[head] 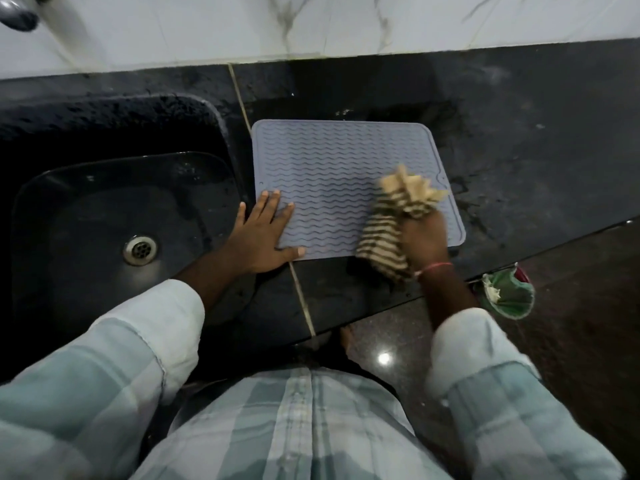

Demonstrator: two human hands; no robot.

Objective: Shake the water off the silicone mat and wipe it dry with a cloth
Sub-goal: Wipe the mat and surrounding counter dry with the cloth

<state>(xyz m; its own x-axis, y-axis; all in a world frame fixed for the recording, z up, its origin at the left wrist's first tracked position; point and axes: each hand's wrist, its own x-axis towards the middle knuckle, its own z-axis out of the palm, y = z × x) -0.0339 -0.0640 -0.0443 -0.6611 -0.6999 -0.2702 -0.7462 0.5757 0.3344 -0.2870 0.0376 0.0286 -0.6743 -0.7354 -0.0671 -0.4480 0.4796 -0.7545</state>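
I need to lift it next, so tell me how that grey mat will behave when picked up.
The silicone mat looks thin and lies flat, so it will probably flop. The countertop around it looks wet, so it may slide; the left hand pins it flat.

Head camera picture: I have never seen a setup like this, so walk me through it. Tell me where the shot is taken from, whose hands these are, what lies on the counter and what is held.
There is no machine here. The camera sits on a person's head, looking down at their own arms. On the dark counter lies a grey ribbed silicone mat, beside a black sink. The left hand rests flat on the mat's near left corner. The right hand grips a bunched striped cloth against the mat's right side.
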